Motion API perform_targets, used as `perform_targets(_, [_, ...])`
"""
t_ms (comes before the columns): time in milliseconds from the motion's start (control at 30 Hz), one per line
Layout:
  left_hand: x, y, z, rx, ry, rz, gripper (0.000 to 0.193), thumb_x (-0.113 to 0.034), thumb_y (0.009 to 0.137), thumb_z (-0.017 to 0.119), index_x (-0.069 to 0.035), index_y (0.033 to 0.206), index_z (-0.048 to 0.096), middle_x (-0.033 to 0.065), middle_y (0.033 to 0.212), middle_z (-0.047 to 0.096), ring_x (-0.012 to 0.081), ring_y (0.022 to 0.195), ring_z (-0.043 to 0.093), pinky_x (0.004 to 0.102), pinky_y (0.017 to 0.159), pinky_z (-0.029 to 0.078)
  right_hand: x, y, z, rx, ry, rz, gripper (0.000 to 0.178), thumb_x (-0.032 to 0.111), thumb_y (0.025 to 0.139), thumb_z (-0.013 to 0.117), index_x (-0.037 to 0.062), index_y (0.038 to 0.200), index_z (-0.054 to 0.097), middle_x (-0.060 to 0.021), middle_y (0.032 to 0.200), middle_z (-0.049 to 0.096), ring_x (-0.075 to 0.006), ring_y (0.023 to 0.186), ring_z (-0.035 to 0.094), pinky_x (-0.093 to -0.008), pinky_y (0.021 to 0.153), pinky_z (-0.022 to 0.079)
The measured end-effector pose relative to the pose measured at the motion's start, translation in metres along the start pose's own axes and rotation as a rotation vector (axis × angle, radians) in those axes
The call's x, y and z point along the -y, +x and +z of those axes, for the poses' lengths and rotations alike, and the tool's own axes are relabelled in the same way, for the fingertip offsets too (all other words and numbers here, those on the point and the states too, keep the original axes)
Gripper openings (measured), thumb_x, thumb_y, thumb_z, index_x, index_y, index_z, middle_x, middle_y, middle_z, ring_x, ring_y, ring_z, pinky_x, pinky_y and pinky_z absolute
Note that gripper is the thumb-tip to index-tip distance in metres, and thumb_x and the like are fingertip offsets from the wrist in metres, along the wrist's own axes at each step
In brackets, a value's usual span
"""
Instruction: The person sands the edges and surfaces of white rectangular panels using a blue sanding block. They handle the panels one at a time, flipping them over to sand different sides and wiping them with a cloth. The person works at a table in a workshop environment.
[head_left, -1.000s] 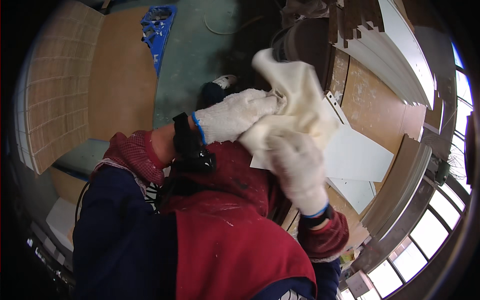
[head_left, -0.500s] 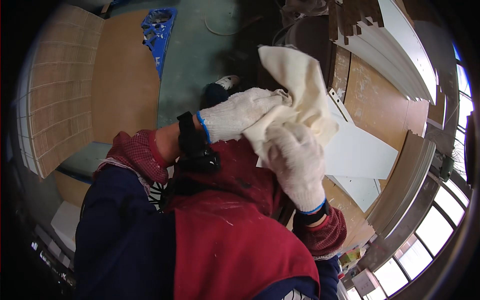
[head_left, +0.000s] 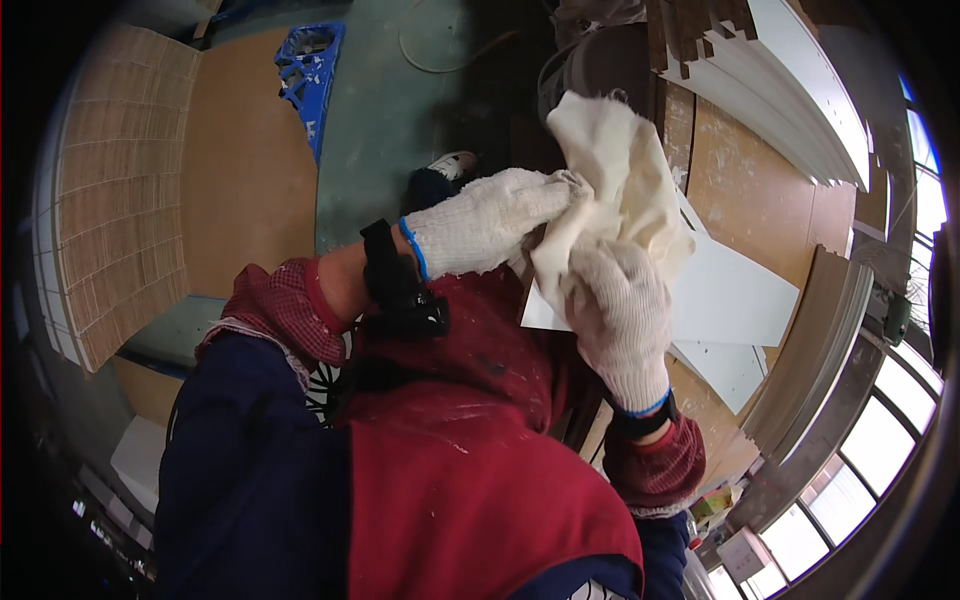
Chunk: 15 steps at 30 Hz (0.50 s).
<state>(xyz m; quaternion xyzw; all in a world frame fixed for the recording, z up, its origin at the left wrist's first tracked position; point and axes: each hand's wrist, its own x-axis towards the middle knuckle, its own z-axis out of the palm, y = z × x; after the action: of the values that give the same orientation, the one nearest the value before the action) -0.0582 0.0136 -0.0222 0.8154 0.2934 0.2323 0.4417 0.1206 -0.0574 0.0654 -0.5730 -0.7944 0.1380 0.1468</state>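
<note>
Two knit-gloved hands, left hand and right hand, bunch a soft cream cloth.

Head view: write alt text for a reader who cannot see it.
Two hands in white knit gloves, the left hand and the right hand, grip a crumpled cream cloth in front of a red apron. A white panel lies on a wooden workbench just beyond, with a green floor below.
</note>
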Motion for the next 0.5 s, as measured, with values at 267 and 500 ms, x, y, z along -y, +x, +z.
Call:
perform_targets(267, [0.001,-0.002,0.011,-0.142,0.003,0.057,0.041,-0.011,0.075,0.067,0.001,0.113,0.057,0.0168,0.104,0.061,0.0364,0.095,0.059,0.0405,0.089,0.047,0.018,0.017,0.009,0.022,-0.082,0.003,0.023,0.006,0.067,0.069,0.0137,0.087,0.061,-0.0072,0.08,0.057,-0.0309,0.074,0.059,-0.0398,0.062,0.048])
perform_targets(500, [0.011,-0.002,0.003,-0.104,0.237,0.257,0.031,-0.012,0.079,0.061,-0.005,0.11,0.056,0.0155,0.1,0.06,0.0268,0.091,0.061,0.038,0.077,0.052,0.027,-0.02,-0.005,0.206,-0.022,-0.06,0.028,0.007,0.062,0.073,0.0148,0.087,0.062,-0.0063,0.086,0.058,-0.0288,0.078,0.059,-0.0374,0.066,0.051])
